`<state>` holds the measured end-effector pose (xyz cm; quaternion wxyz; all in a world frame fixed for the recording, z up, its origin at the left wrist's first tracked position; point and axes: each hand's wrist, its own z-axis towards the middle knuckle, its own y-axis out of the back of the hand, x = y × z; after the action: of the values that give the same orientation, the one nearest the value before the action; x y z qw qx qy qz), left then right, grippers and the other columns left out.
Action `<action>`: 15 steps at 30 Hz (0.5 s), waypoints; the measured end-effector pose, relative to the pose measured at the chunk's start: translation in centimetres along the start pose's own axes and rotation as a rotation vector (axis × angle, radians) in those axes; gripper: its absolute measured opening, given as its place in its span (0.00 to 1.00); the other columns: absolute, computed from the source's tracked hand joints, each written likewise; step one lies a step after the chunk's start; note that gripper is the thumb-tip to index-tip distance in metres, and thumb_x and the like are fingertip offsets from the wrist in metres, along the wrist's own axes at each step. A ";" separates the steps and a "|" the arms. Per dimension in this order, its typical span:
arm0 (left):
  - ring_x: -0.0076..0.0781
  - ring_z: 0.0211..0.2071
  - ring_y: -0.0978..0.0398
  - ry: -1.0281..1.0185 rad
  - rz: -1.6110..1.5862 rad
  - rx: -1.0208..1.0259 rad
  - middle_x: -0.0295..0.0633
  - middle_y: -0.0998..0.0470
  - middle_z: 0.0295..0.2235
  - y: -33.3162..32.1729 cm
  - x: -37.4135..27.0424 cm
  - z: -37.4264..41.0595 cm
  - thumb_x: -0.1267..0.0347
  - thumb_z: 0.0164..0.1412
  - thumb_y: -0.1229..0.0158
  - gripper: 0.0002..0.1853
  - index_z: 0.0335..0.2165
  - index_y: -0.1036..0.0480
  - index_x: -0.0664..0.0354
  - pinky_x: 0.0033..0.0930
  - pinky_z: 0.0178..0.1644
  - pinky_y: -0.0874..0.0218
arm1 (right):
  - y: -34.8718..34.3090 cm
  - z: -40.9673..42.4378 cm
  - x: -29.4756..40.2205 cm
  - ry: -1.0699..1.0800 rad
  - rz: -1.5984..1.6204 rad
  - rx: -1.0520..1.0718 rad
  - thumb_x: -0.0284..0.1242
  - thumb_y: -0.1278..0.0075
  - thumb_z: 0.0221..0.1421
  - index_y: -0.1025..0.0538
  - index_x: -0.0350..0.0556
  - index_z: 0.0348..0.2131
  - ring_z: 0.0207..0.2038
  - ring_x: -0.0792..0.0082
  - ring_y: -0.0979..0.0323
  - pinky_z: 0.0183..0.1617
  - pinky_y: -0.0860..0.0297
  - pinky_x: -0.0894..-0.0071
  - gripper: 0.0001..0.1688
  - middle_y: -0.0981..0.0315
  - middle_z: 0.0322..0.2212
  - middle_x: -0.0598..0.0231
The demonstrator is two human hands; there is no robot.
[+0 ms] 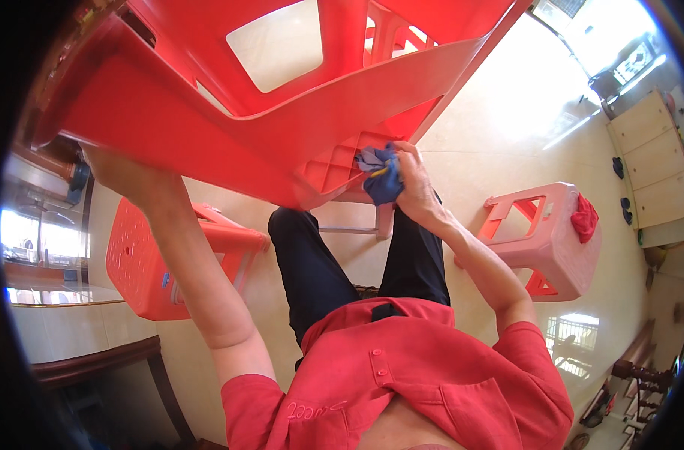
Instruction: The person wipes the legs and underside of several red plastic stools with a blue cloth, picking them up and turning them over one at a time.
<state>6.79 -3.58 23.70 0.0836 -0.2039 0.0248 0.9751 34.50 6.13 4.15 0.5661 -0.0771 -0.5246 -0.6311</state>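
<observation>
A large red plastic stool [218, 146] is tilted before me, with its legs and openings toward the top of the head view. My right hand [415, 180] grips a crumpled blue cloth [384, 174] against the ribbed part of the stool, near its lower right edge. At the stool's left end is my left hand [103, 163]; its fingers are hidden behind the red plastic, so its hold is not visible. Beneath the stool, between my knees, part of a paler plastic stool [384, 219] shows.
An orange-red plastic stool [145, 264] lies at left. At right, a faded pink stool [561, 247] has a red cloth [584, 218] on it. A dark wooden frame [100, 360] is at lower left, and a pale cabinet [651, 163] at far right.
</observation>
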 end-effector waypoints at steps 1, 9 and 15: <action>0.25 0.30 0.28 0.047 -0.080 0.002 0.36 0.29 0.32 0.0 0.0 0.0 0.68 0.51 0.43 0.13 0.36 0.34 0.58 0.25 0.36 0.31 | 0.3 -0.1 -0.1 -0.181 0.149 -0.056 0.17 0.50 0.40 0.36 0.39 0.40 0.41 0.55 0.36 0.43 0.36 0.66 0.23 0.40 0.41 0.50; 0.25 0.30 0.28 0.163 -0.124 0.017 0.37 0.30 0.31 1.4 -1.5 0.4 0.67 0.55 0.48 0.10 0.35 0.36 0.58 0.26 0.35 0.30 | 3.4 3.7 5.0 -0.077 0.300 -0.484 0.25 0.49 0.44 0.36 0.39 0.35 0.34 0.62 0.36 0.37 0.39 0.66 0.17 0.35 0.28 0.55; 0.28 0.24 0.33 0.414 -0.498 0.034 0.41 0.33 0.25 0.0 -1.0 0.7 0.68 0.59 0.56 0.06 0.30 0.37 0.60 0.26 0.29 0.35 | 4.3 8.7 1.5 0.367 -0.232 -0.827 0.25 0.43 0.35 0.42 0.41 0.39 0.42 0.55 0.48 0.45 0.46 0.61 0.31 0.46 0.36 0.54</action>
<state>7.46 -3.67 24.71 0.3161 -0.3965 0.0071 0.8619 33.10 12.49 11.48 0.4970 -0.1239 -0.1253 -0.8497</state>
